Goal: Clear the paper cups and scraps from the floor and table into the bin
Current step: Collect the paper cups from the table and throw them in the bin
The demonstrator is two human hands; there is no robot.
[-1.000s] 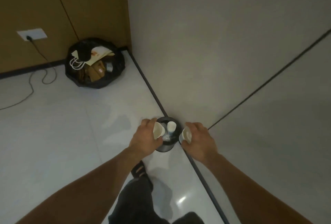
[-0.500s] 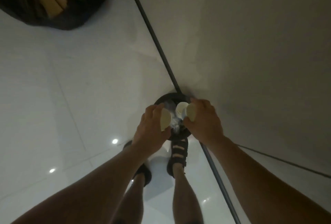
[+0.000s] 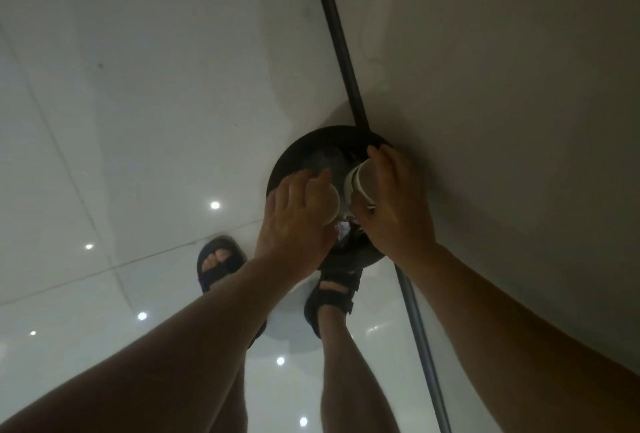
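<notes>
Hands both sit directly above the round black bin (image 3: pixel 289 157), which stands on the glossy white floor (image 3: pixel 138 121) against the dark skirting strip (image 3: pixel 335 34) at the foot of the grey wall (image 3: pixel 519 86). Left hand (image 3: pixel 294 221): fingers curled round a paper cup (image 3: pixel 327 202), held on its side, mouth facing right. Right hand (image 3: pixel 394 204): fingers and thumb wrapped round a second paper cup (image 3: pixel 365 183), mouth facing left. Another white rim (image 3: pixel 348 183) shows just beside it; cannot tell whether it is nested or loose. Scraps inside the bin are blurred. Black sandals (image 3: pixel 332 294) stand just behind the bin.
</notes>
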